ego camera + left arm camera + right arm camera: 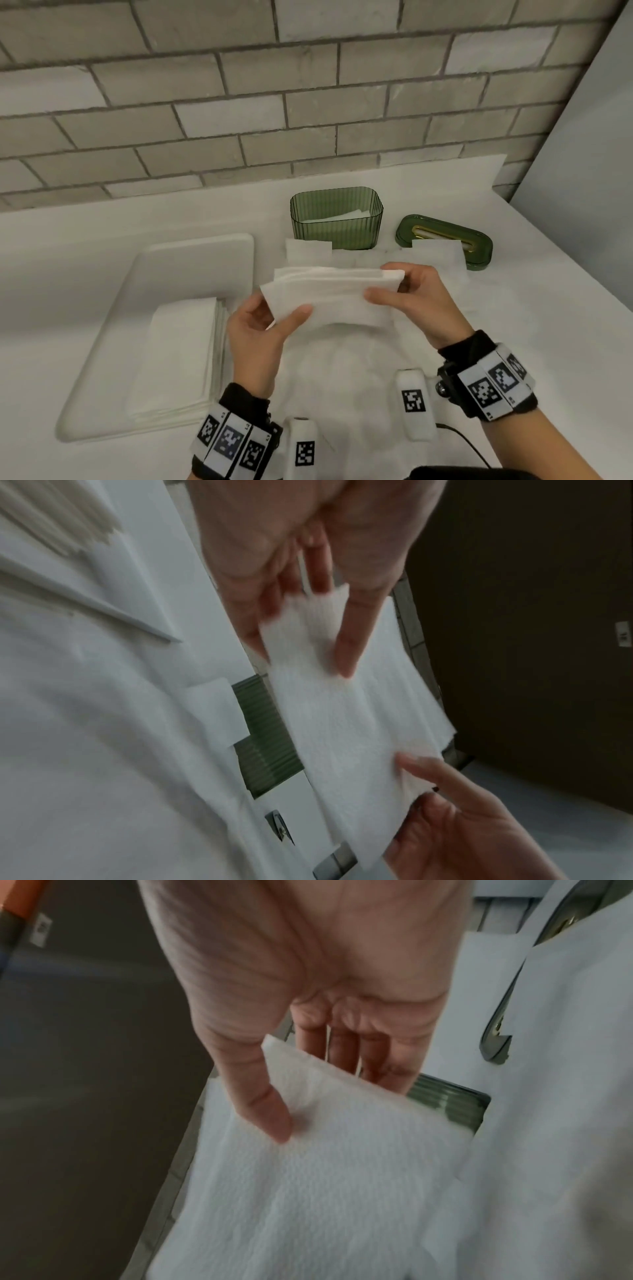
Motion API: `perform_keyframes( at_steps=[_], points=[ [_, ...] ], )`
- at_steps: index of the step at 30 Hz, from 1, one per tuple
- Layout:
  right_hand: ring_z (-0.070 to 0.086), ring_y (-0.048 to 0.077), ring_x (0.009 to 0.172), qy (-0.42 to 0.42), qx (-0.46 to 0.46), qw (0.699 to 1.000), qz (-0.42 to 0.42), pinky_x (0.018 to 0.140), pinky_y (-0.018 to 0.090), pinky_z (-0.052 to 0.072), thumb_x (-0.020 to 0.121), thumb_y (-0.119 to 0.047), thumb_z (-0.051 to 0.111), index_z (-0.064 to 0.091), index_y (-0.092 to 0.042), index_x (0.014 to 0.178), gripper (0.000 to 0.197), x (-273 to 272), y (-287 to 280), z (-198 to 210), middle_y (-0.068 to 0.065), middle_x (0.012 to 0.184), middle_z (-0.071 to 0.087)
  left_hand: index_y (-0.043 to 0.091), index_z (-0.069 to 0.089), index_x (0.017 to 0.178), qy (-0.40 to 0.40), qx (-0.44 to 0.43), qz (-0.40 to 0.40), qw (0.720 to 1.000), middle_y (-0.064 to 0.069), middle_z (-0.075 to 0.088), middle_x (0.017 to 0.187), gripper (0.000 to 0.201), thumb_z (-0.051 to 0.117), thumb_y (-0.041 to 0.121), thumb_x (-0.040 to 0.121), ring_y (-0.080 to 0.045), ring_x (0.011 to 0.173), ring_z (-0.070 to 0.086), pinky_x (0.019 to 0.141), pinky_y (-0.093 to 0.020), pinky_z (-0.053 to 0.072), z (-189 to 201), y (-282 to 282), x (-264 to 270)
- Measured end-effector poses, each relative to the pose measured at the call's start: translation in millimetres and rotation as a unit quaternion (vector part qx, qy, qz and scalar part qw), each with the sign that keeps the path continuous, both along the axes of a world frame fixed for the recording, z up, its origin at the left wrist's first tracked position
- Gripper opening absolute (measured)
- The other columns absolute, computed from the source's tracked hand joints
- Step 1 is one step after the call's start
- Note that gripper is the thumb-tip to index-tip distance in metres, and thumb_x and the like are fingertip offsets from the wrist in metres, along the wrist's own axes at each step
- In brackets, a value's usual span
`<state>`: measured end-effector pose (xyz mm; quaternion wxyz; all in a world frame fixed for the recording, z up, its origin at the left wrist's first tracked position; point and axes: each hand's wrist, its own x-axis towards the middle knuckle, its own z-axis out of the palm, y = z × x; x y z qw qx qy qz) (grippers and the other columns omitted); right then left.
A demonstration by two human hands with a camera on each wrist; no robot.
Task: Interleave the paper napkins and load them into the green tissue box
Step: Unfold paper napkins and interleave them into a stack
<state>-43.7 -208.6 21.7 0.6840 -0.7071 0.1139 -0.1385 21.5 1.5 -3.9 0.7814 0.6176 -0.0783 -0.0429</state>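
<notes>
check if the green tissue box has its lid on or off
Off: the green tissue box stands open-topped, and its lid lies beside it on the counter.

Left hand [255, 329] and right hand [416, 301] raised side by side above the bench [513, 274], thumbs on top, fingers [346, 1053] beneath, each pinching one end of the napkin stack [329, 294]; both wrists banded.

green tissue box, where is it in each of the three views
Head: green tissue box stands open at upper centre, behind the held napkins.
Left wrist: a ribbed green strip at centre, left of the napkins.
Right wrist: a ribbed green corner at centre right, behind the napkins.
Shared landmark: the napkins.
</notes>
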Motion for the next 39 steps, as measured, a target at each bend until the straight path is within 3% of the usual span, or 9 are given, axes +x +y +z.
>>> perform_keyframes(
  at_steps=[3,5,8,12,17,20,25,32,39],
  points=[
    [0.061,0.015,0.077,-0.051,-0.009,0.999,-0.013,0.071,0.021,0.049,0.077,0.018,0.063,0.067,0.0,0.078,0.018,1.5,-2.6,1.3,0.02,0.081,0.067,-0.001,0.072,0.084,-0.008,0.03,-0.047,0.998,-0.022,0.073,0.089,0.022,0.085,-0.006,0.066,-0.031,0.085,0.072,0.079,-0.04,0.058,-3.2,-3.7,4.4],
    [0.064,0.019,0.082,-0.057,0.003,0.998,-0.006,0.074,0.024,0.05,0.075,0.019,0.059,0.065,-0.002,0.077,0.022,2.5,-1.1,-4.8,0.024,0.087,0.068,0.003,0.073,0.086,-0.023,0.058,-0.086,0.994,-0.015,0.073,0.088,0.022,0.083,-0.007,0.069,-0.022,0.084,0.069,0.076,-0.029,0.056,-7.1,-9.6,5.2],
    [0.067,0.017,0.082,-0.008,0.025,1.0,0.005,0.066,0.023,0.051,0.059,0.01,0.052,0.059,-0.006,0.079,0.027,4.7,-0.8,-26.0,0.02,0.09,0.072,0.015,0.078,0.093,0.009,0.114,-0.128,0.985,0.001,0.077,0.095,0.035,0.08,-0.011,0.069,-0.011,0.093,0.069,0.075,-0.018,0.052,-19.8,-19.0,4.7],
    [0.054,0.016,0.071,0.069,-0.003,0.998,-0.004,0.053,0.02,0.041,0.048,0.003,0.05,0.058,-0.009,0.077,0.032,7.1,-3.7,-50.8,0.009,0.077,0.061,0.022,0.079,0.088,0.1,0.128,-0.12,0.979,-0.002,0.079,0.09,0.041,0.078,-0.014,0.068,-0.019,0.088,0.074,0.065,-0.02,0.054,-34.8,-24.6,4.2],
    [0.062,0.018,0.074,0.11,0.009,0.994,-0.005,0.06,0.024,0.049,0.06,0.011,0.058,0.066,-0.009,0.087,0.034,10.8,-7.1,-59.0,0.006,0.081,0.067,0.015,0.061,0.094,0.159,0.111,-0.061,0.979,-0.006,0.072,0.09,0.039,0.085,-0.003,0.069,-0.024,0.086,0.071,0.064,-0.023,0.053,-32.9,-33.4,4.0],
    [0.056,0.014,0.069,0.069,-0.018,0.997,0.0,0.059,0.023,0.044,0.054,0.001,0.059,0.063,-0.008,0.078,0.026,17.1,4.7,-52.0,0.002,0.074,0.06,0.014,0.07,0.088,0.087,0.105,-0.071,0.988,0.0,0.076,0.08,0.031,0.082,-0.009,0.07,-0.02,0.08,0.072,0.06,-0.017,0.054,-22.0,-41.7,1.5],
    [0.057,0.008,0.071,-0.013,-0.065,0.998,-0.02,0.058,0.021,0.045,0.055,-0.001,0.062,0.062,-0.011,0.083,0.029,17.0,6.1,-37.9,-0.004,0.076,0.061,0.01,0.074,0.101,0.017,0.08,-0.064,0.995,0.0,0.078,0.092,0.039,0.083,-0.01,0.068,-0.009,0.085,0.073,0.069,-0.019,0.056,-16.7,-36.0,11.6],
    [0.072,0.021,0.088,0.125,-0.015,0.991,-0.051,0.079,0.033,0.059,0.074,0.013,0.069,0.071,-0.008,0.103,0.036,11.9,-11.1,-65.8,0.01,0.097,0.076,0.008,0.076,0.092,0.122,0.157,-0.12,0.973,-0.007,0.079,0.094,0.026,0.083,-0.005,0.07,-0.023,0.089,0.075,0.071,-0.033,0.06,-44.9,-24.4,15.2],
    [0.07,0.014,0.082,0.074,0.087,0.993,-0.041,0.057,0.027,0.055,0.081,-0.007,0.074,0.068,-0.015,0.107,0.028,11.9,-15.9,-32.7,0.004,0.097,0.076,0.007,0.074,0.095,0.066,0.064,-0.051,0.994,-0.001,0.079,0.092,0.017,0.077,0.0,0.08,-0.014,0.085,0.075,0.069,-0.023,0.059,-20.1,-30.4,19.1]
  ],
)
